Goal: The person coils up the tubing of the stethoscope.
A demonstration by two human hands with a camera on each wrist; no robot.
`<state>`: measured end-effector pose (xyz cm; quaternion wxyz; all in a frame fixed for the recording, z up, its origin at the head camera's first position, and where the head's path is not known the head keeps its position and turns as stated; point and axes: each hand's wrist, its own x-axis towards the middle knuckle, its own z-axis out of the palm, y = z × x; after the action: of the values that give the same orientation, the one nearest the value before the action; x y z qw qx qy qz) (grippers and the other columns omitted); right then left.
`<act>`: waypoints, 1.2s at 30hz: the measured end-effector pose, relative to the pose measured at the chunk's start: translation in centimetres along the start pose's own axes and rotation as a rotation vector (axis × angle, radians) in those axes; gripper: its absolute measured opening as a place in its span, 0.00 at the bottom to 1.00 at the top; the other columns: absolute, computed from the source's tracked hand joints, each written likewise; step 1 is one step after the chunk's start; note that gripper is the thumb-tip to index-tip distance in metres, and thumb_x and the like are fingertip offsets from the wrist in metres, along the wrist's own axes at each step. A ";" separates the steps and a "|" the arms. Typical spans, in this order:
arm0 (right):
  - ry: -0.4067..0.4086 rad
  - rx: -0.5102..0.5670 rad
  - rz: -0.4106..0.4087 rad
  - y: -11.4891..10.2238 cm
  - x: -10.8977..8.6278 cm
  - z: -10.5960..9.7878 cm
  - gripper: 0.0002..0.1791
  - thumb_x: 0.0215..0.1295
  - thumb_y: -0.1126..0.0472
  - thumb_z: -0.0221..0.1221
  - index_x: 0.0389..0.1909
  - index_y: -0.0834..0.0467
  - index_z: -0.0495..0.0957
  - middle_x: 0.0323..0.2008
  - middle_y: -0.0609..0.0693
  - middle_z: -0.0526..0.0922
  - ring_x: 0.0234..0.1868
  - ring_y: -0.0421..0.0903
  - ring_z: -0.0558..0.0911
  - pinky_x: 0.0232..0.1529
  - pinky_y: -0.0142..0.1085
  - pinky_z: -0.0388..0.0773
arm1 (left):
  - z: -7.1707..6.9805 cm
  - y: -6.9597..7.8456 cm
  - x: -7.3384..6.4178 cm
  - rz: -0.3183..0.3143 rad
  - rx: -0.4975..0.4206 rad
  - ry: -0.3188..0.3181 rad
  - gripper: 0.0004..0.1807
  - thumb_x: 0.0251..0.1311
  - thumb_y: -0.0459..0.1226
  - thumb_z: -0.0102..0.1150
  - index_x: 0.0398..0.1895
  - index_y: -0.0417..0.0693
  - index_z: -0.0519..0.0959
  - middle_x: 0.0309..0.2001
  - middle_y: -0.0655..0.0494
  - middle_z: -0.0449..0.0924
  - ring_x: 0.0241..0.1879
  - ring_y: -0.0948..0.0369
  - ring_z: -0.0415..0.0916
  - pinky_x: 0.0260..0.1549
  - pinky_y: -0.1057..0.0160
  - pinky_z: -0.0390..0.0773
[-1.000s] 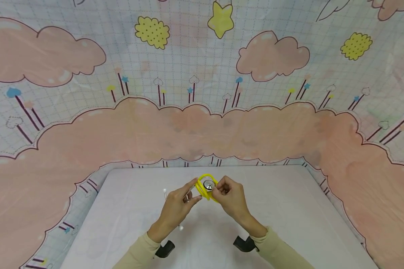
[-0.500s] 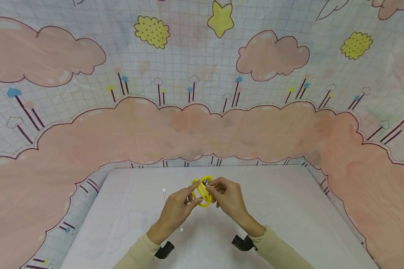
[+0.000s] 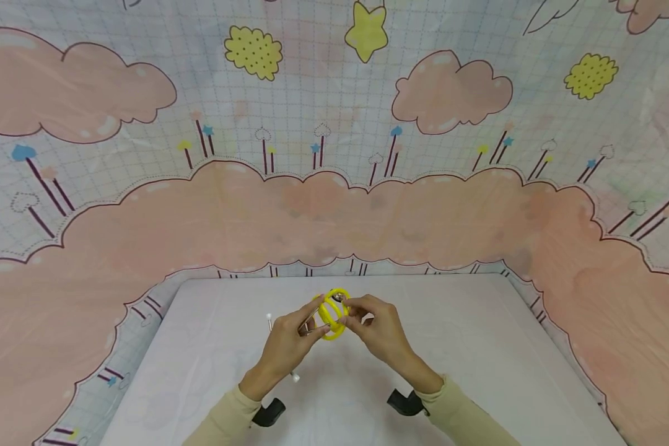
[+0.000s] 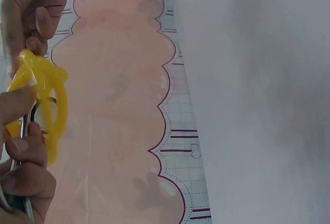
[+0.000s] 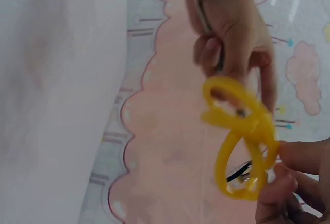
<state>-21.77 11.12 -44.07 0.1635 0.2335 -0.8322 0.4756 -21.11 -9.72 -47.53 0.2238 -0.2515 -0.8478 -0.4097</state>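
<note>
A stethoscope with yellow tubing (image 3: 324, 314) is held up over the white table, its tube wound into loops. My left hand (image 3: 287, 337) grips its metal ear tubes close to the coil. The white ear tips (image 3: 269, 316) stick out past the back of that hand. On the other side, my right hand (image 3: 384, 325) pinches the edge of the loops between thumb and fingers. The silver chest piece (image 5: 240, 172) sits inside the coil near my right fingers, partly covered by tubing. In the left wrist view, the yellow loops (image 4: 59, 105) stand beyond my left fingertips.
The white table (image 3: 457, 347) spreads beneath both hands. Behind it hangs a cloth backdrop (image 3: 290, 217) printed with clouds and stars. Black wrist mounts (image 3: 406, 402) show below the hands.
The chest piece has turned from facing up to lying edge-on within the loops. My right fingers have moved from the chest piece to the coil's edge. The coil has shifted slightly left.
</note>
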 end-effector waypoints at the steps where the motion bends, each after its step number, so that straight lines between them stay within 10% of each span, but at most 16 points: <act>1: 0.019 -0.019 -0.021 0.2 0.0 0.0 0.13 0.55 0.65 0.71 0.43 0.59 0.85 0.28 0.46 0.79 0.29 0.36 0.76 0.27 0.27 0.77 | 0.0 0.1 -0.1 0.010 -0.006 -0.012 0.33 0.52 0.37 0.73 0.64 0.51 0.76 0.21 0.64 0.73 0.17 0.74 0.59 0.15 0.76 0.62; 6: 0.053 -0.047 -0.016 0.9 0.1 -0.1 0.16 0.59 0.61 0.69 0.48 0.56 0.80 0.37 0.50 0.75 0.34 0.42 0.74 0.31 0.28 0.74 | 0.2 0.3 -0.2 0.023 -0.042 -0.051 0.32 0.53 0.39 0.73 0.64 0.49 0.76 0.22 0.64 0.72 0.18 0.75 0.58 0.15 0.76 0.61; 14: -0.200 0.087 0.104 1.2 -0.4 -0.2 0.47 0.52 0.53 0.74 0.71 0.50 0.61 0.68 0.50 0.68 0.67 0.51 0.70 0.59 0.45 0.77 | 0.0 0.5 0.0 -0.012 -0.111 -0.045 0.32 0.54 0.36 0.72 0.64 0.47 0.75 0.23 0.63 0.71 0.19 0.74 0.60 0.16 0.75 0.63; 26: -0.380 0.286 0.171 2.4 0.0 -0.5 0.43 0.58 0.56 0.69 0.72 0.49 0.58 0.67 0.54 0.67 0.59 0.52 0.75 0.62 0.45 0.75 | -0.1 0.8 -0.1 -0.018 -0.115 -0.133 0.32 0.59 0.38 0.68 0.67 0.47 0.72 0.25 0.65 0.69 0.20 0.75 0.58 0.18 0.75 0.62; 36: -0.359 0.291 0.168 2.3 0.2 -0.7 0.46 0.56 0.57 0.71 0.73 0.52 0.59 0.63 0.55 0.71 0.50 0.46 0.79 0.54 0.32 0.78 | -0.4 0.5 0.1 0.011 -0.084 -0.143 0.32 0.60 0.39 0.67 0.68 0.47 0.71 0.25 0.65 0.68 0.20 0.75 0.58 0.18 0.75 0.63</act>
<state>-23.15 12.66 -45.28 -0.0624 0.2656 -0.7872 0.5530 -20.80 -9.70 -46.95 0.1540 -0.2939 -0.8423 -0.4248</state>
